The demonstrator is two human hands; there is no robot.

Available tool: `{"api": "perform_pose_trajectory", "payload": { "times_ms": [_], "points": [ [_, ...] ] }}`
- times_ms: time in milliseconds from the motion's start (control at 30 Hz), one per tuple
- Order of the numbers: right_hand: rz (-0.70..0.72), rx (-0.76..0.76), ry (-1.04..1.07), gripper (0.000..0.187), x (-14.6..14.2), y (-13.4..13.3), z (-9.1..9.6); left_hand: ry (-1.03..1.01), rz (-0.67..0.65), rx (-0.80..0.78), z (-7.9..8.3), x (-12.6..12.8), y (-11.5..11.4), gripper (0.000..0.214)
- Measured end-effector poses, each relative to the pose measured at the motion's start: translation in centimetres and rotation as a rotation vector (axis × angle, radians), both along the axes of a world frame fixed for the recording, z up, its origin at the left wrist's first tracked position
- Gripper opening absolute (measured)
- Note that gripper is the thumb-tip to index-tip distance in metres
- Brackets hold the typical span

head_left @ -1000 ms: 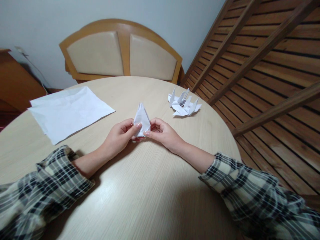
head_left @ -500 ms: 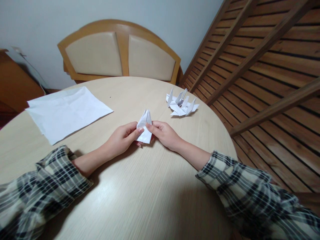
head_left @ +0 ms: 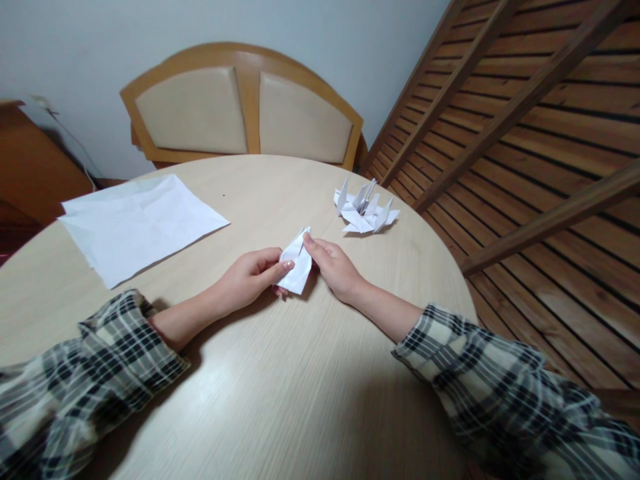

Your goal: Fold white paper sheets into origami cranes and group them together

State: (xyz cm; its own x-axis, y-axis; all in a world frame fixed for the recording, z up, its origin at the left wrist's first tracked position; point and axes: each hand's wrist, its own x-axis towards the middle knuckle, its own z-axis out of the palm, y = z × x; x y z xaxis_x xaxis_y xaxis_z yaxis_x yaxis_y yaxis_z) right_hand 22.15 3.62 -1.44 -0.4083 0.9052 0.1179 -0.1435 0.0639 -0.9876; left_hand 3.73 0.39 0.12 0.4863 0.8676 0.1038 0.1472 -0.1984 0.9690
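Note:
A small folded piece of white paper [head_left: 297,266] is held between both hands just above the round wooden table [head_left: 280,400]. My left hand [head_left: 253,275] pinches its lower left side with thumb and fingers. The paper's upper right edge is pinched near its tip by my right hand [head_left: 334,268]. The paper lies tilted, its tip pointing up and to the right. Both arms wear plaid sleeves.
A stack of flat white paper sheets [head_left: 137,223] lies at the left of the table. Several finished folded paper figures [head_left: 365,211] sit at the right near the table edge. A wooden chair [head_left: 243,110] stands behind the table. Wooden slatted boards [head_left: 525,133] lean at the right.
The folded paper stood upright with its point up; it is now lower, narrower and tilted right. My right fingers moved up along its right edge toward the tip.

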Motion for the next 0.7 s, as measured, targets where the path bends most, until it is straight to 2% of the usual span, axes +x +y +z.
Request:
{"api": "perform_pose_trajectory", "payload": {
  "times_ms": [133,300,533,700],
  "points": [
    [0.023,0.011,-0.002,0.059,0.4,0.0,0.1,-0.053,0.12,-0.004,0.0,-0.1,0.1,0.036],
    [0.113,0.105,-0.015,0.035,0.7,-0.7,0.7,-0.162,0.233,0.023,-0.5,-0.3,0.3,0.034],
    [0.086,0.184,-0.012,0.028,0.2,-1.2,0.3,-0.144,0.248,0.074,-0.5,0.0,0.2,0.026],
    [0.041,0.192,-0.023,0.027,0.1,-1.2,0.4,-0.218,0.254,0.08,-0.9,0.0,0.2,0.036]
  ]
}}
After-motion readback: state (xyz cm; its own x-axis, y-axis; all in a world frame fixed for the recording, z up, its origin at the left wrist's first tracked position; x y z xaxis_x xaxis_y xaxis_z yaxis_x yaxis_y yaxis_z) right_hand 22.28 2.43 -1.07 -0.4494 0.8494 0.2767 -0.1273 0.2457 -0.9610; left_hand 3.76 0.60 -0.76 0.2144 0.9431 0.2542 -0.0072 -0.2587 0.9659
